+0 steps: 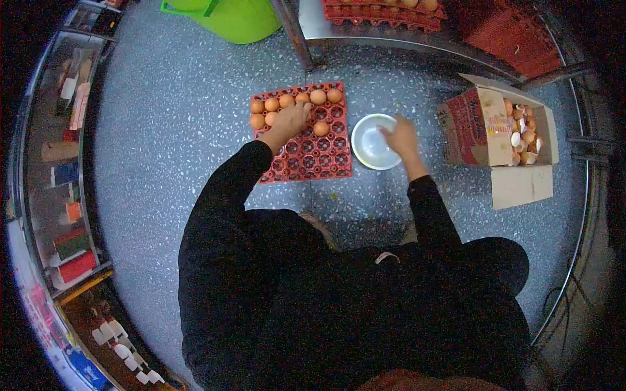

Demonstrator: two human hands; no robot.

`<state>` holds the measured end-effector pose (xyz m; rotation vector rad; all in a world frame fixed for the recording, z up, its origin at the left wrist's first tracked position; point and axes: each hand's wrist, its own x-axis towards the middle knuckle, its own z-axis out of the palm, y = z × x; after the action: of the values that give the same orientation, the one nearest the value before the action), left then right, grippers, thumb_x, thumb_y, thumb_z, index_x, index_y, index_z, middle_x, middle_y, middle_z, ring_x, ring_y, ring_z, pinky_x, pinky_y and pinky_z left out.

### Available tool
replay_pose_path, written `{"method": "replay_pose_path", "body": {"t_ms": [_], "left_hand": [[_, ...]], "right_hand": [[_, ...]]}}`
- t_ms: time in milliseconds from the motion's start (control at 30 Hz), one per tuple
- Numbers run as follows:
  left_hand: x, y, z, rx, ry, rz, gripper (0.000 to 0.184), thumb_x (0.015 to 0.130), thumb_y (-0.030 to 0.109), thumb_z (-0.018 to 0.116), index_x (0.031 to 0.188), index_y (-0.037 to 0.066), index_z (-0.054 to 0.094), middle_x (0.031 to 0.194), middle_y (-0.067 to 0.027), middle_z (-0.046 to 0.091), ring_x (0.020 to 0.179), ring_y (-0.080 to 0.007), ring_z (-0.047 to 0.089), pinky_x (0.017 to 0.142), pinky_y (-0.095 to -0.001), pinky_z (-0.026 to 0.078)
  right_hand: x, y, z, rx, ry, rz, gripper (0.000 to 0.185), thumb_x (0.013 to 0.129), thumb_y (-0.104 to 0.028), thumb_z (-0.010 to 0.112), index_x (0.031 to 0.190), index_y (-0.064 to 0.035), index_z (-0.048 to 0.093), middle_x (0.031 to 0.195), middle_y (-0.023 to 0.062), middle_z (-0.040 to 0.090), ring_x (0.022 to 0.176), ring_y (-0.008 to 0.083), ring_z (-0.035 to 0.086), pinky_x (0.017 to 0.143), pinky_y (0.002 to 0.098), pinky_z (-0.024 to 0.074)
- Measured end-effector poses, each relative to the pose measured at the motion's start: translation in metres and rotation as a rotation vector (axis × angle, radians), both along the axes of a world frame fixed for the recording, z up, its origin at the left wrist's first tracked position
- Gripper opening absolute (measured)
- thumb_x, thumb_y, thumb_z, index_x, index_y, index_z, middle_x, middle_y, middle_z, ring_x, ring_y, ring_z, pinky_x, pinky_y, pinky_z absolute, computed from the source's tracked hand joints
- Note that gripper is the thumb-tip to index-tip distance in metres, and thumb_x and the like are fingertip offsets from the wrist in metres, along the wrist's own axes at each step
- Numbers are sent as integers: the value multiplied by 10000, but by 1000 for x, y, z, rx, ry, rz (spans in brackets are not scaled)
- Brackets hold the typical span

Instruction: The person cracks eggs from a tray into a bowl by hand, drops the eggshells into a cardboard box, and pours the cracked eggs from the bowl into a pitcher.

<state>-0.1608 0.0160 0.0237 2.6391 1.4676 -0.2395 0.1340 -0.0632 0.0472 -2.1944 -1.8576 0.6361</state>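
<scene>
A red egg tray [306, 160] lies on the speckled floor, with several brown eggs [317, 97] in its upper rows and bare pockets below. Over the tray's second row is my left hand [291, 122], its fingers bent down among the eggs; whether they grip one is hidden. Right of the tray stands a white bowl [377, 158]. At the bowl's right rim is my right hand [402, 139], blurred, with its thumb side over the inside of the bowl. What it holds, if anything, cannot be made out.
An open cardboard box [467, 130] full of eggshells stands at the right. A green tub [244, 23] is at the top. Stacked red trays with eggs [385, 13] rest on a metal surface [315, 26] at the top. Shelves [65, 150] line the left side.
</scene>
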Motion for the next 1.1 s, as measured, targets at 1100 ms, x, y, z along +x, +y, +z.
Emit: {"method": "replay_pose_path", "body": {"t_ms": [1100], "left_hand": [[95,-33,-12,-1395,-1378,641,282,869,271,363,1066,74,407,900,-86,518,651,-188,548,555,-288,494]], "right_hand": [[-38,-8,-8,422,731,-199,367,794,-170,469,1103,6,380,1030,200,470,970,319,449,828,390,359]]}}
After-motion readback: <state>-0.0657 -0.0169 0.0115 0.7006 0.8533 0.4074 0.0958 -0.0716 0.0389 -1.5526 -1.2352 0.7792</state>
